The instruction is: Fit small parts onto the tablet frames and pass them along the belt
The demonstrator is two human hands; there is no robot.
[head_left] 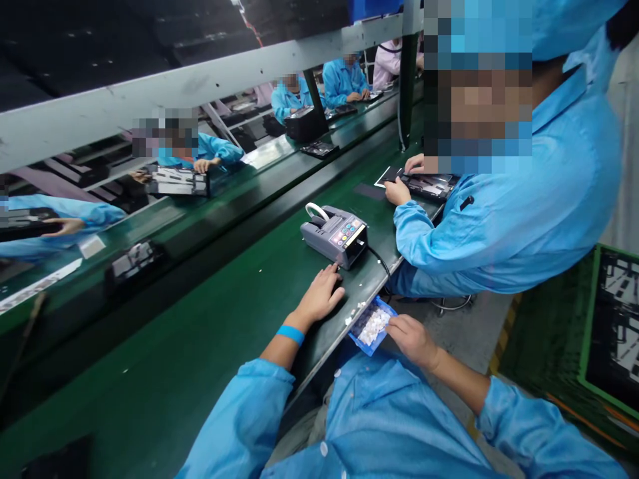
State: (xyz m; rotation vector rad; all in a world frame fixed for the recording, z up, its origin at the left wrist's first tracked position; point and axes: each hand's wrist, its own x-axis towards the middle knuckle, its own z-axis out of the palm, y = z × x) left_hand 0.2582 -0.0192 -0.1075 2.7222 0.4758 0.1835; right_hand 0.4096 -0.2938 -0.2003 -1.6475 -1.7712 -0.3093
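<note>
A small blue bin of small white pieces sits just below the edge of the green bench. The fingers of my right hand are closed on the bin's right rim. On the bench top my left hand lies with its fingers stretched out and holds nothing. Its fingertips reach the near side of a grey tape dispenser with a keypad and a white loop on top. A few white bits lie along the bench edge beside the bin.
At my right a co-worker in blue works on a black panel. Other workers sit across the belt line, with dark panels on it. A green-rimmed crate stands on the floor at right. A metal beam crosses above.
</note>
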